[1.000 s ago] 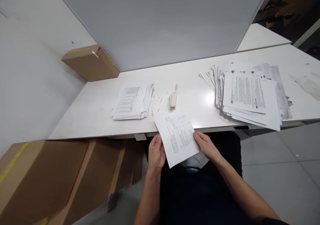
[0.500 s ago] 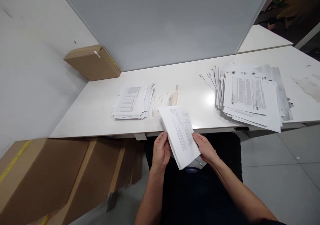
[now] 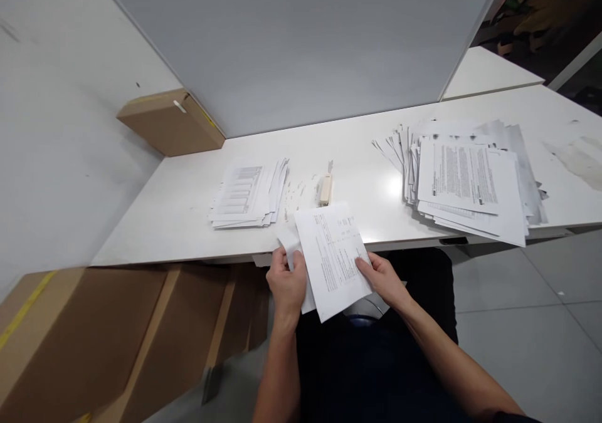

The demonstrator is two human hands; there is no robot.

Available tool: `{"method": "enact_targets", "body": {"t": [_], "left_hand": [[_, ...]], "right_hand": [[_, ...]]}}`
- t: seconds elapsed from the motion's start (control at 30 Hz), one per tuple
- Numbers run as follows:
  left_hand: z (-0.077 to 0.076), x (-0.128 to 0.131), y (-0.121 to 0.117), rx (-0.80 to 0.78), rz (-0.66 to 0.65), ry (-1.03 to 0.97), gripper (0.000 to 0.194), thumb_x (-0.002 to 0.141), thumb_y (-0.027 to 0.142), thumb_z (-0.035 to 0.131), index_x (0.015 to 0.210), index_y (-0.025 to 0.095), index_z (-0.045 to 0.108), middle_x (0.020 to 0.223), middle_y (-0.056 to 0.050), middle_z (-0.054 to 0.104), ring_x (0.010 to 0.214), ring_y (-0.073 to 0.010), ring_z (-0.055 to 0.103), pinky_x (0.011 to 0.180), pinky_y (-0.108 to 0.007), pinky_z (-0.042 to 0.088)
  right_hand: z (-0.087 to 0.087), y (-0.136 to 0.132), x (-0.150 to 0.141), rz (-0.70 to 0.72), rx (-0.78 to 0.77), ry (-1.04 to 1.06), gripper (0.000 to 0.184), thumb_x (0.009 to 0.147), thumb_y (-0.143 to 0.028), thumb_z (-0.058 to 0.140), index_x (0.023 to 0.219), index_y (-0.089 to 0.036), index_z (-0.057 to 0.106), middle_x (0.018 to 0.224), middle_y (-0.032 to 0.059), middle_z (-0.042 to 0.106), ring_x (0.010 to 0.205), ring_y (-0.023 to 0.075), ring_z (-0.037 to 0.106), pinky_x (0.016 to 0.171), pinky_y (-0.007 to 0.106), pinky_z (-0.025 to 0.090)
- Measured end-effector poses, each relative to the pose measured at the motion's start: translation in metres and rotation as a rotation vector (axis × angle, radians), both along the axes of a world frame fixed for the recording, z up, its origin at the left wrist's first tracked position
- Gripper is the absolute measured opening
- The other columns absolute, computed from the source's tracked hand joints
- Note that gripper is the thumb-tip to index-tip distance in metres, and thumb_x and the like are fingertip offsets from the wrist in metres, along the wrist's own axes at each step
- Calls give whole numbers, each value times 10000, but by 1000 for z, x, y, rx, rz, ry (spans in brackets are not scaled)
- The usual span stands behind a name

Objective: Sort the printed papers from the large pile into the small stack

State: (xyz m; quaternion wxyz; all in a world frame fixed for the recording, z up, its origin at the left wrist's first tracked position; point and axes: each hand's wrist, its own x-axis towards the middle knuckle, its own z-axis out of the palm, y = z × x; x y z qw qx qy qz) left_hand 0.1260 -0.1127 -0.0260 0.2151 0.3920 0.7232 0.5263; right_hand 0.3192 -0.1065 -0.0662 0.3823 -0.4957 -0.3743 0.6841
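Note:
My right hand [image 3: 384, 280] pinches the right edge of a printed sheet of paper [image 3: 332, 257], thumb on top. My left hand [image 3: 288, 285] is closed on another white sheet [image 3: 292, 245], which sticks out to the left from under the printed one. Both papers are held at the front edge of the white desk, over my lap. Beyond them on the desktop lies a small cream-coloured tool [image 3: 325, 189], its kind unclear. To the left rests a short stack of printed papers [image 3: 247, 194]. A taller, uneven pile of papers [image 3: 463, 182] lies to the right.
A flat cardboard box [image 3: 172, 122] leans in the back left corner of the white desk [image 3: 188, 235]. Large cardboard boxes [image 3: 84, 341] stand on the floor at the lower left. A grey panel [image 3: 301, 47] rises behind the desk.
My left hand has shifted left and drawn a white sheet out sideways from behind the printed one. My right hand keeps its hold. The piles look the same.

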Motion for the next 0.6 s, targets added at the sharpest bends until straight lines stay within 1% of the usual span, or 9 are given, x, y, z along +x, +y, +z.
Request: {"method": "enact_targets", "body": {"t": [0.07, 0.13, 0.2, 0.27, 0.37, 0.43, 0.47, 0.53, 0.6], "left_hand": [[4, -10, 1, 62, 12, -80, 255, 729, 273, 617, 964, 177, 603, 778, -13, 664, 686, -126, 599, 621, -210, 462], [11, -26, 0, 141, 59, -208, 317, 715, 264, 638, 1015, 176, 591, 833, -24, 676, 736, -133, 616, 671, -222, 483], [18, -43, -2, 227, 94, -347, 315, 710, 254, 643, 1014, 188, 596, 913, -26, 678, 810, -140, 625, 736, -237, 494], [23, -59, -6, 311, 86, -488, 282, 723, 254, 622, 1003, 221, 607, 993, -10, 669, 899, -147, 620, 803, -254, 493], [22, -70, -8, 387, 85, -653, 253, 716, 259, 622, 969, 261, 619, 988, 16, 671, 907, -145, 622, 812, -265, 501], [14, -65, -7, 348, 73, -697, 261, 678, 255, 667, 935, 248, 621, 942, 13, 681, 852, -136, 631, 780, -255, 506], [9, -59, -5, 299, 49, -696, 281, 658, 256, 692, 928, 236, 617, 920, 7, 686, 824, -132, 634, 765, -249, 505], [-3, -41, -2, 165, -31, -665, 341, 636, 279, 724, 947, 211, 601, 898, -11, 693, 787, -135, 638, 746, -253, 504], [-15, -23, 1, 35, -125, -610, 395, 645, 309, 725, 992, 189, 580, 913, -44, 697, 790, -155, 646, 739, -279, 506]], "right_hand": [[-5, 2, 3, -33, 0, -30, 398, 756, -523, 577, 903, -162, 657, 809, 59, 695, 728, 230, 630, 682, 347, 490], [-9, 4, 9, -94, 14, -47, 399, 760, -531, 567, 896, -168, 663, 807, 56, 697, 735, 238, 632, 691, 351, 492], [-11, 5, 17, -149, 35, -59, 395, 762, -526, 567, 911, -173, 666, 833, 59, 701, 760, 245, 634, 708, 354, 494], [-11, 5, 24, -186, 64, -80, 392, 769, -519, 563, 926, -176, 667, 861, 65, 701, 788, 252, 633, 712, 354, 494], [-7, 4, 27, -198, 112, -100, 377, 783, -507, 552, 961, -194, 663, 909, 62, 699, 833, 254, 628, 722, 348, 492], [-4, 2, 24, -172, 121, -70, 369, 789, -496, 551, 1000, -211, 652, 938, 56, 695, 845, 250, 626, 737, 348, 490], [-2, 1, 22, -147, 112, -44, 370, 793, -490, 551, 1021, -214, 643, 949, 54, 693, 844, 247, 627, 742, 348, 489], [0, -1, 16, -102, 77, 0, 380, 796, -487, 552, 1045, -210, 627, 942, 54, 692, 828, 242, 630, 738, 348, 490], [2, -2, 11, -77, 43, 12, 390, 800, -499, 540, 1035, -199, 626, 916, 57, 694, 826, 244, 632, 735, 348, 490]]}}
